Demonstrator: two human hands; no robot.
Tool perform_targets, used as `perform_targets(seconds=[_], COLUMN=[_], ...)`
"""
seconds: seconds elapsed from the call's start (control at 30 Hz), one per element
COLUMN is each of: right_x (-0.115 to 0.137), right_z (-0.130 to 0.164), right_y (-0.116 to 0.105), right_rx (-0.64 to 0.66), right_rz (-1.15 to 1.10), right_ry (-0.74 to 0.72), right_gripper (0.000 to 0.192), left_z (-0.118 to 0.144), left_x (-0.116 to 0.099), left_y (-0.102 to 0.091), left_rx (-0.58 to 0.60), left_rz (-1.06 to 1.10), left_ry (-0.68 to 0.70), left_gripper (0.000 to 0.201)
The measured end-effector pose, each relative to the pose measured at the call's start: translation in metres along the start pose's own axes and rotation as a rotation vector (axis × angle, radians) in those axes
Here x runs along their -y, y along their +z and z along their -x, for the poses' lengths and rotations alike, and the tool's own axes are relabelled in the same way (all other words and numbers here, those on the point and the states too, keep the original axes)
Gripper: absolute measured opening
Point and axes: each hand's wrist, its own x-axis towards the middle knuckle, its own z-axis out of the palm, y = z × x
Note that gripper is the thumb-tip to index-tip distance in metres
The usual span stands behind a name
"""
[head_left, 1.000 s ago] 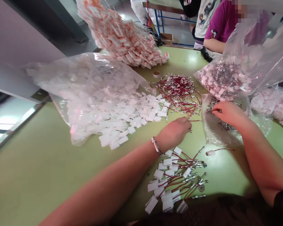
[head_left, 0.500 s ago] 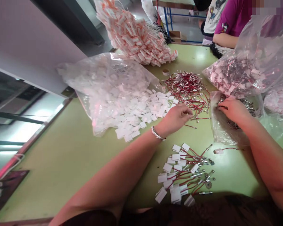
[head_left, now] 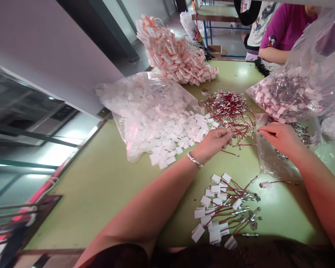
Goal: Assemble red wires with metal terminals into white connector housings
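**Two hands meeting at the edge of a red wire pile**

The left hand (head_left: 212, 143) rests on the green table (head_left: 106, 186), its fingers (head_left: 226, 136) curled together at the near edge of the pile of red wires (head_left: 229, 111), which have silver metal ends. Whether they pinch a wire cannot be told. A single red wire (head_left: 229, 152) lies on the table just beside the hand, on the near side of the pile. A silver bracelet (head_left: 194, 160) circles the left wrist.

The right hand (head_left: 279, 137) lies to the right of the pile, on a clear plastic bag (head_left: 270, 163) holding small metal parts. Its fingers (head_left: 264, 130) are drawn together and point toward the pile; anything held between them is too small to see.

Compared with a second ago, the right hand has come out of the bag and moved closer to the pile, so the two hands are now nearer one another. The left hand has stayed at the pile's near edge.

Left of the pile, a large clear bag (head_left: 145, 100) spills white plastic housings (head_left: 184, 130) onto the table. Nearer the person than the pile lies a cluster of finished pieces (head_left: 223, 212), red wires ending in white housings. Beyond the pile sits a heap of orange and white pieces (head_left: 178, 56). To the pile's right, another clear bag (head_left: 296, 89) holds wired parts. A person in a purple shirt (head_left: 284, 29) sits at the far end of the table.
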Motion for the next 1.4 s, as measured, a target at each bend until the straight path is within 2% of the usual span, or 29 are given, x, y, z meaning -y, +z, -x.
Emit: perform_targets(seconds=[0.1, 0.27, 0.43, 0.53, 0.63, 0.77, 0.87, 0.97, 1.07, 1.17, 1.4], right_x=[0.000, -0.001, 0.003, 0.006, 0.008, 0.014, 0.024, 0.036, 0.044, 0.048, 0.046], right_z=[0.001, 0.000, 0.000, 0.000, 0.001, 0.005, 0.010, 0.013, 0.015, 0.016, 0.018], right_y=[0.005, 0.009, 0.002, -0.003, -0.005, 0.003, 0.014, 0.022, 0.028, 0.033, 0.036], right_rx=[0.013, 0.031, 0.059, 0.032, 0.032, 0.129, 0.173, 0.135, 0.038, -0.021, -0.071], right_rz=[-0.134, -0.142, -0.165, -0.234, -0.372, -0.484, -0.434, -0.344, -0.334, -0.338, -0.335], right_ry=[0.048, 0.091, 0.075, 0.109, 0.184, 0.193, 0.116, 0.006, -0.018, -0.019, -0.084], right_gripper=[0.022, 0.029, 0.039, 0.030, 0.019, 0.011, 0.014, 0.017, 0.017, 0.016, 0.017], left_z=[0.001, 0.008, 0.010, 0.008, 0.005, 0.002, 0.002, 0.005, 0.009, 0.011, 0.010], left_x=[-0.002, -0.007, -0.006, -0.003, 0.002, 0.006, 0.004, -0.003, -0.009, -0.010, -0.009], left_y=[-0.002, 0.003, 0.008, 0.008, 0.008, 0.011, 0.012, 0.011, 0.011, 0.014, 0.015], left_rx=[0.066, 0.186, 0.192, 0.167, 0.210, 0.244, 0.127, 0.016, 0.062, 0.109, 0.087], left_rz=[-0.038, -0.341, -0.656, -0.804, -0.881, -0.868, -0.721, -0.416, -0.224, -0.207, -0.239], left_ry=[-0.036, 0.070, 0.161, 0.253, 0.267, 0.307, 0.334, 0.225, 0.133, 0.139, 0.154], left_gripper=[0.019, 0.008, 0.009, 0.011, 0.007, 0.011, 0.010, 0.008, 0.010, 0.018, 0.024])
